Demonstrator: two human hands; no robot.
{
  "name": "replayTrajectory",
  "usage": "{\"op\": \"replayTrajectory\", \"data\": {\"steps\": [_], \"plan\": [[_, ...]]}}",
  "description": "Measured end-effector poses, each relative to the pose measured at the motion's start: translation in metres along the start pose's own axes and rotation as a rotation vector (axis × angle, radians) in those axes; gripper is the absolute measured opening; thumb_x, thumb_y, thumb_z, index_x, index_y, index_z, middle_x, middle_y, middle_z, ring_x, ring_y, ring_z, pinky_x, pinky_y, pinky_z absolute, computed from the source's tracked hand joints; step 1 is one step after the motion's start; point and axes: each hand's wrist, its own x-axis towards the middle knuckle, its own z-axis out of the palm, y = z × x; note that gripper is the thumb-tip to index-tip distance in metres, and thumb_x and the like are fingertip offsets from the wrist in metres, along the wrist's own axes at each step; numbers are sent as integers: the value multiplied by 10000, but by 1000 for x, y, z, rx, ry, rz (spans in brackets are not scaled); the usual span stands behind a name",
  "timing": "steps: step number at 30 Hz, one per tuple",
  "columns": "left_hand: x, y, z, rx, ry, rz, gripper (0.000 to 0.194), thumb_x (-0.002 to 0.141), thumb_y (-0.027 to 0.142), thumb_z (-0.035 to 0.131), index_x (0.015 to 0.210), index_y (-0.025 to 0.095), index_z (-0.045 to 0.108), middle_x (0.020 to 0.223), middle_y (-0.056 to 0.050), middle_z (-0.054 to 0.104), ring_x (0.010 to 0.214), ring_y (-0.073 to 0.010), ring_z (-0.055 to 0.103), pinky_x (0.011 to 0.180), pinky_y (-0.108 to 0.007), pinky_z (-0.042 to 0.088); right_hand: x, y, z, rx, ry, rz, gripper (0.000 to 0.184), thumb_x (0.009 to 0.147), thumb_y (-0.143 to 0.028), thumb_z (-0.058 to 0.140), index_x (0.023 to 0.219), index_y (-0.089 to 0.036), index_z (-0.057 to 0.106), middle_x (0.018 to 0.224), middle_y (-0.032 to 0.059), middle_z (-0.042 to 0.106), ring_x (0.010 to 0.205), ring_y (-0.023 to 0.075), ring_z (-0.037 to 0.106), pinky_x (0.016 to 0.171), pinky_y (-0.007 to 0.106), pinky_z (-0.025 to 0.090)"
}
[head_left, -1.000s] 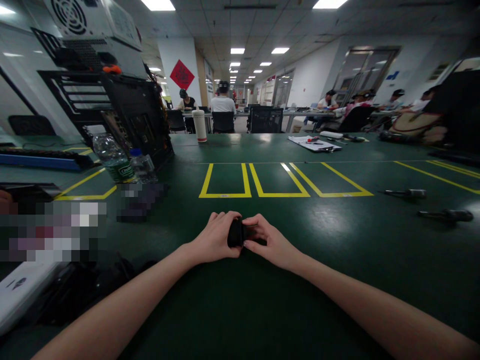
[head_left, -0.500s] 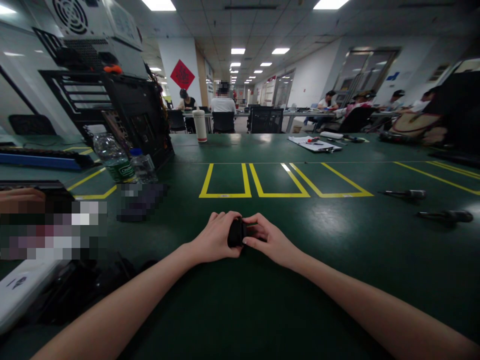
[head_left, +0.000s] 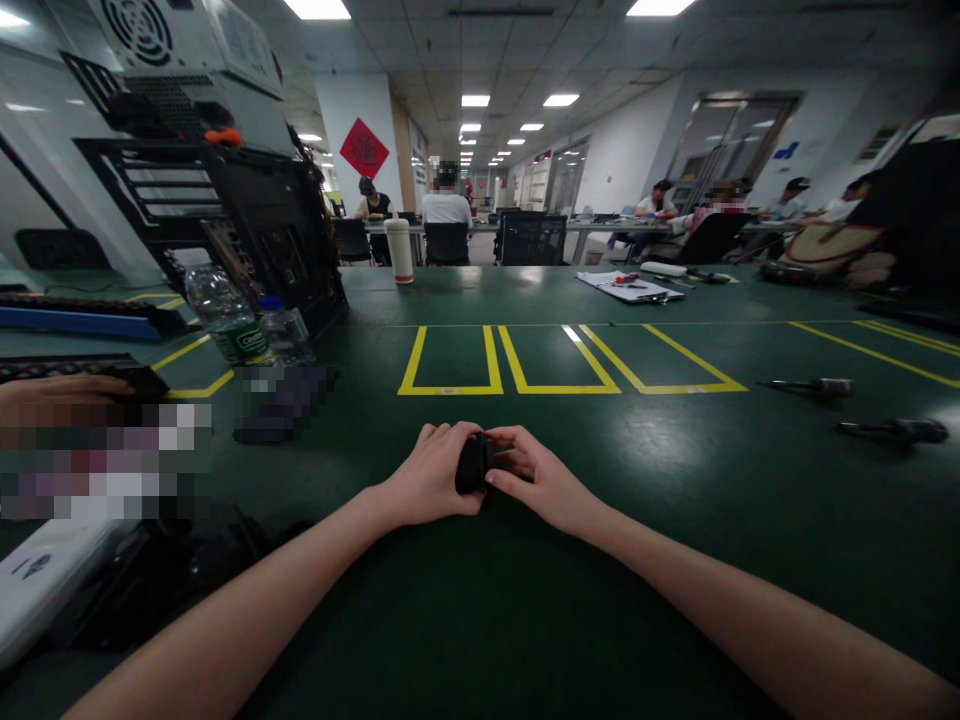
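Two-handed handling, apparently: left grip (head_left: 429, 472) wrapped round black object (head_left: 471, 468); right grip (head_left: 546, 485) half-curled beside it, hold unclear; next move likely needs steadiness.

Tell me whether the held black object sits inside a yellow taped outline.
No, the left hand grips the black object on the near side of the yellow taped outlines.

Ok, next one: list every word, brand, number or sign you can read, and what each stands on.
Nothing reads in full.
Bottle: label lettering seems to begin "C"; the rest is blurred.
Red sign: dark marking, too blurred.
Tape labels: too small.
White object: dark mark, illegible.
Held black item: no text visible.
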Motion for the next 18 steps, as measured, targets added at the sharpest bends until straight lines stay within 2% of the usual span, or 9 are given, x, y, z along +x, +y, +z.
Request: {"op": "replayTrajectory", "data": {"steps": [8, 13, 18], "plan": [[-1, 1, -3, -18, -24, 6, 582, 628, 310, 657, 1122, 203, 369, 1044, -54, 508, 930, -240, 490, 812, -369, 348, -2, 0, 0, -83, -9, -78, 335, 751, -153, 575, 1039, -246, 430, 1072, 24, 472, 995, 173, 526, 848, 377, 473], [-1, 1, -3, -15, -15, 11, 566, 641, 318, 645, 1120, 201, 368, 1032, -52, 511, 916, -232, 495, 804, -362, 348, -1, 1, 1, -19, -14, -52, 244, 793, -192, 532, 1015, -240, 441, 1046, 18, 490, 963, 158, 549, 839, 365, 481], [0, 2, -3, 4, -20, 8, 562, 636, 316, 640, 1116, 199, 371, 1013, -55, 517, 901, -238, 499, 789, -366, 346, 0, 0, 0, -4, -8, -7, 338, 778, -182, 549, 1084, -232, 416, 1101, 40, 481, 1017, 174, 523, 870, 379, 460]]}}
